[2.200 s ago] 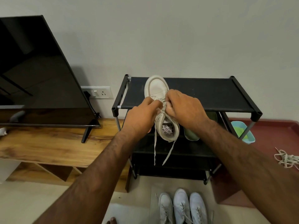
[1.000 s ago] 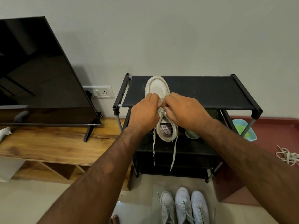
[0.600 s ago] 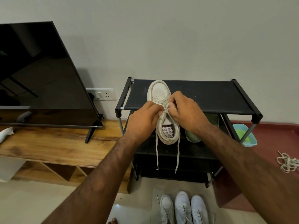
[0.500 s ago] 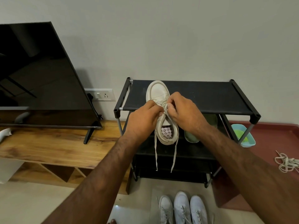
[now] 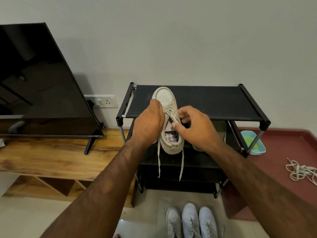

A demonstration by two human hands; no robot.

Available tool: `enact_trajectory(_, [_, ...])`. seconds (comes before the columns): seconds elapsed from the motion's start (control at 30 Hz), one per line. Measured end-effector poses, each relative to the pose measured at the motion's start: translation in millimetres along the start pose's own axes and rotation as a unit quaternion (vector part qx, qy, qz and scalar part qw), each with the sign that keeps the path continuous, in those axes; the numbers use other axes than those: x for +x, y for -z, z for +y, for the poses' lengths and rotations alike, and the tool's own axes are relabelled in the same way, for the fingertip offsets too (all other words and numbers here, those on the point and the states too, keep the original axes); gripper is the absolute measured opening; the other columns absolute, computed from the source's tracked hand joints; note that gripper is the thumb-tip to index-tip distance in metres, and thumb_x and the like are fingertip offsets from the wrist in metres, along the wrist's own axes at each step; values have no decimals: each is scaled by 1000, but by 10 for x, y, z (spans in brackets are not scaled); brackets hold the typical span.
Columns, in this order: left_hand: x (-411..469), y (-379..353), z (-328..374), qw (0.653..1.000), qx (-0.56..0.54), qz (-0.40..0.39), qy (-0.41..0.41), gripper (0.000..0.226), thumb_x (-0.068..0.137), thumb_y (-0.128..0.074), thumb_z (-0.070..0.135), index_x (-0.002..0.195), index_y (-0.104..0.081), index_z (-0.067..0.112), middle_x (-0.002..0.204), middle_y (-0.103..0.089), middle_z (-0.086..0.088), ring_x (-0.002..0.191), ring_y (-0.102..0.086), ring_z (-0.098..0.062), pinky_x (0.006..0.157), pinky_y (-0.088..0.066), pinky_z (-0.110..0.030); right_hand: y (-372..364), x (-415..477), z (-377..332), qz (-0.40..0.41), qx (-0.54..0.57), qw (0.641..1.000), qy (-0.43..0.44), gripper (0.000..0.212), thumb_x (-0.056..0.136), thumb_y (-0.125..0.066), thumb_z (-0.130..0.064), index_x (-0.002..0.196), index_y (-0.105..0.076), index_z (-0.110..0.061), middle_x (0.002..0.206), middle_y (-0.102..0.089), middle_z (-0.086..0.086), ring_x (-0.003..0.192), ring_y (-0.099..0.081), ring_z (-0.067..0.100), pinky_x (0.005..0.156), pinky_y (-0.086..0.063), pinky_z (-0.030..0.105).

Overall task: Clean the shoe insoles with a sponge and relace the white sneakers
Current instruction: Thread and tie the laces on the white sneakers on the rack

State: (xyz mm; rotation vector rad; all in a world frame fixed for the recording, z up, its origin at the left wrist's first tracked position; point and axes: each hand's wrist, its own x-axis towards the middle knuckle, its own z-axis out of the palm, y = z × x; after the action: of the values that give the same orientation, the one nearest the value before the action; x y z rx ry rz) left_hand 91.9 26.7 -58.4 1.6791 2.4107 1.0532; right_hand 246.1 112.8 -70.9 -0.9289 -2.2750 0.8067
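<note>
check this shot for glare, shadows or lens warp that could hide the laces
Head view: even soft light, the sneaker and laces sharp between the left hand and right hand; head view: the TV screen mirrors the room, casting a soft shadow on the wall behind; head view: wide-angle warp splays the rack edges, and its lower shelves sit in deep shade.

Both bare forearms reach forward and converge. Left hand point(image 5: 149, 124): back toward the camera, wrist straight, fingers curled round the near side of the sneaker point(image 5: 164, 97), gripping it. Right hand point(image 5: 195, 127): just beside the left and not touching it, palm turned inward, fingers bent, thumb and forefinger pinching the lace point(image 5: 169, 110) between the two hands.
</note>
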Motion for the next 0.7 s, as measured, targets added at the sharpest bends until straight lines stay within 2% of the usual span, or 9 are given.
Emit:
enact_trajectory(0.13, [6,-21,-11,997,-56,20,51,20,110,-40,35,107,-49,18,94,-64,4,81,-64,-9,65,-55,-32,-65,-18,-19,27,9,999,-17,19,87,-78,-40,99,-71,-29,93,-70,-11,79,-68,5,73,-62,32])
enact_trajectory(0.2, [-64,-19,-28,989,-116,19,87,22,108,-47,34,103,-58,16,93,-67,6,81,-68,-7,66,-57,-25,-36,-11,-57,30,39,998,-40,16,86,-80,-37,94,-71,-27,87,-72,-11,77,-69,6,72,-63,33])
enact_trajectory(0.27, [-149,0,-31,983,-154,11,103,28,106,-52,35,92,-65,15,85,-69,8,74,-69,-3,62,-55,-19,-1,2,-81,34,75,995,-62,15,85,-82,-34,90,-71,-27,83,-74,-9,75,-71,6,70,-64,35])
enact_trajectory(0.37, [-172,-15,-85,979,-169,2,110,29,104,-58,36,89,-65,13,84,-68,5,73,-69,0,59,-52,-15,11,14,-124,28,83,993,-73,16,83,-84,-31,84,-69,-25,79,-74,-7,73,-73,9,68,-65,39])
enact_trajectory(0.47, [-122,-27,-69,986,-128,-34,99,27,105,-52,40,96,-61,17,102,-66,-4,88,-71,-15,72,-62,-32,15,18,-130,29,100,991,-81,16,84,-84,-29,79,-69,-25,77,-74,-6,73,-74,11,69,-65,42])
enact_trajectory(0.57, [-109,-1,12,984,-131,-41,116,24,110,-41,35,108,-54,15,109,-61,-4,94,-67,-15,77,-62,-35,50,26,-123,22,103,990,-90,17,86,-80,-27,77,-67,-25,78,-74,-5,74,-74,14,71,-64,45])
enact_trajectory(0.63, [-110,54,31,957,-235,-15,167,27,111,-34,29,111,-53,9,109,-67,-9,95,-70,-20,80,-62,-39,79,31,-126,31,93,991,-92,17,91,-75,-26,79,-62,-25,82,-73,-3,77,-73,18,71,-64,47])
enact_trajectory(0.7, [-118,165,80,901,-365,6,234,39,113,-29,27,103,-59,5,104,-74,-19,96,-74,-34,84,-63,-51,94,48,-133,56,118,986,-102,16,97,-65,-23,83,-56,-25,88,-72,0,81,-74,22,69,-64,50])
